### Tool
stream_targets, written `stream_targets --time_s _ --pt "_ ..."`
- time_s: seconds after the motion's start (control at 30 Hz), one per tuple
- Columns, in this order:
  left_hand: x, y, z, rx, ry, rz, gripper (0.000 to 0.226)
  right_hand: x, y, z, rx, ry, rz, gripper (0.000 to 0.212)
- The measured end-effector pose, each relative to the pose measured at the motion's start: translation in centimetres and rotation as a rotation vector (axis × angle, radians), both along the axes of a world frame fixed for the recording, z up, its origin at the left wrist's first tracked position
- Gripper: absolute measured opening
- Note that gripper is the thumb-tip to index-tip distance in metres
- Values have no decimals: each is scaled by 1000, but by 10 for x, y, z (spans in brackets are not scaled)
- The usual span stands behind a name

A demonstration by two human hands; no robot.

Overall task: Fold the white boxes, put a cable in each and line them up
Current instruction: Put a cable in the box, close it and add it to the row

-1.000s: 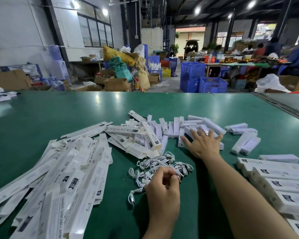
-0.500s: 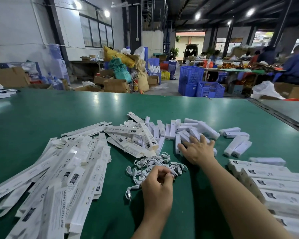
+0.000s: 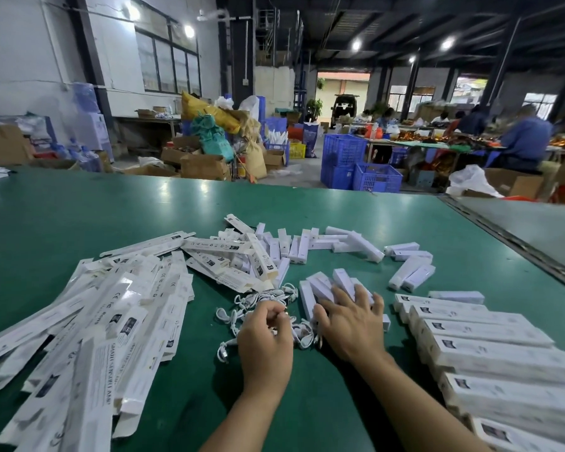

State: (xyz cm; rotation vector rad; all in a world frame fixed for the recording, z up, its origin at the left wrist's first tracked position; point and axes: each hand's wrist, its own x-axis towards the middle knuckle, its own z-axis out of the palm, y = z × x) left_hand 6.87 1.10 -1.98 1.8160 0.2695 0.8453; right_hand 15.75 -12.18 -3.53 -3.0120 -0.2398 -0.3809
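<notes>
Mid-surface of green table [image 3: 79,223]: tangle of white cables [image 3: 258,300], lying central, within reach of both hands.

Over the near edge of the tangle: left hand [image 3: 265,340], curled, thumb against fingertips, pinching at one strand (exact strand hidden under the knuckles). Likely teasing a single cable free of the knot.

Just right of that: right hand [image 3: 349,321], flat and gripping nothing, spread fingers pressing down on a cluster of small white blocks [image 3: 322,287]. Probably raking them close, or pinning them against sliding. More of the same blocks scattered beyond, toward the far side.

To the left: flat box blanks [image 3: 95,321], fanned in a loose overlapping heap, not yet folded. Stock for folding, parked on the off side.

To the right: folded boxes [image 3: 490,347], side by side and touching, long edges parallel, in a row running toward the near edge, lined up per task. Cable inside each or not: impossible to tell from outside.

Judged stage: fetching the next cable, with plenty of blanks left to fold.
</notes>
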Motion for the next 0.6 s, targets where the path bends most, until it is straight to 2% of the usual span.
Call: stream_targets --time_s 0.2,0.4,0.5,0.6 --pt "-3 -4 -4 154 5 -9 11 -47 -8 -3 -6 -10 35 53" --pt "-6 -9 -5 355 99 -60 6 -85 -13 -6 -1 -44 41 55" --pt "-6 -1 -5 595 103 -80 9 -95 -13 -6 5 -45 44 56" --pt "-2 26 -4 936 304 -64 27 -98 -14 -4 11 -45 46 53"
